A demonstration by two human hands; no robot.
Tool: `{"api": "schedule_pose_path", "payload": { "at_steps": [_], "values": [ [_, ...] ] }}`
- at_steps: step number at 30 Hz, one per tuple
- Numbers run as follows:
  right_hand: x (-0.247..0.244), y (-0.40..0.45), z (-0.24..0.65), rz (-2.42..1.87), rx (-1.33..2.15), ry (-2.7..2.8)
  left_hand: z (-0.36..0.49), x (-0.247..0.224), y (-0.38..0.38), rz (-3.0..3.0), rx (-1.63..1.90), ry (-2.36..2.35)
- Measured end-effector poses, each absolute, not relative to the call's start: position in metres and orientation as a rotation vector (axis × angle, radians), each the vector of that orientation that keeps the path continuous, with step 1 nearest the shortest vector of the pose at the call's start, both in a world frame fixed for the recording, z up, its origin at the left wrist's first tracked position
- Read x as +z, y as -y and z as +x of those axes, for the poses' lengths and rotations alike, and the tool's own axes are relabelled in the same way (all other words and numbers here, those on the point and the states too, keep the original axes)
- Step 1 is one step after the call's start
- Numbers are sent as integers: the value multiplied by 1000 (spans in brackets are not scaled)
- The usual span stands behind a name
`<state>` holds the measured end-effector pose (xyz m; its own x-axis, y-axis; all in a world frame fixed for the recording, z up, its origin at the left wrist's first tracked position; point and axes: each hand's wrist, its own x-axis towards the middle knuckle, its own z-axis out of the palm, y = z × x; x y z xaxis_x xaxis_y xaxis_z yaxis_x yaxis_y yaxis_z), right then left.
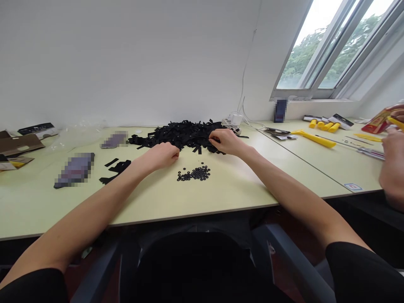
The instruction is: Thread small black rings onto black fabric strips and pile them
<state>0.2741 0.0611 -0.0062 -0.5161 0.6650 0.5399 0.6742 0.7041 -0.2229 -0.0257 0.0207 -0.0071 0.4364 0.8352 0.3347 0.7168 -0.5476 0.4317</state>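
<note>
A wide heap of black strips (186, 131) lies on the pale table (202, 198) near the wall. My left hand (164, 155) is closed just in front of the heap's left part; what its fingers hold, if anything, is hidden. At the heap's right front edge my right hand (223, 141) has its thumb and fingers pinched together against the black strips, and what is between them is too small to tell. Several small black rings (198, 173) lie loosely spread between my hands and the table's front edge. A smaller group of black strips (119, 167) rests beside my left forearm.
Two blurred dark objects (75, 169) and an opened cardboard box (19, 145) lie on the left. A white plug with cables (236, 118) is behind my right hand. Rightward are yellow-handled tools (315, 139) and another person's hands (393, 164) holding a red-and-yellow package.
</note>
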Motion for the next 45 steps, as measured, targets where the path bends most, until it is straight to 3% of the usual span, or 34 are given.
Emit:
{"api": "schedule_pose_path", "payload": {
  "at_steps": [8,18,34,45],
  "values": [
    [-9,-22,249,-935,624,2218,7,-13,1,2141,1158,-1301],
    [-18,-6,235,-822,842,1975,17,-24,10,2005,1182,-1075],
    [-20,-1,239,-787,587,2047,19,-31,9,1960,1137,-928],
    [-24,-2,239,-834,590,2106,19,-25,15,2156,1081,-979]
  ]
}}
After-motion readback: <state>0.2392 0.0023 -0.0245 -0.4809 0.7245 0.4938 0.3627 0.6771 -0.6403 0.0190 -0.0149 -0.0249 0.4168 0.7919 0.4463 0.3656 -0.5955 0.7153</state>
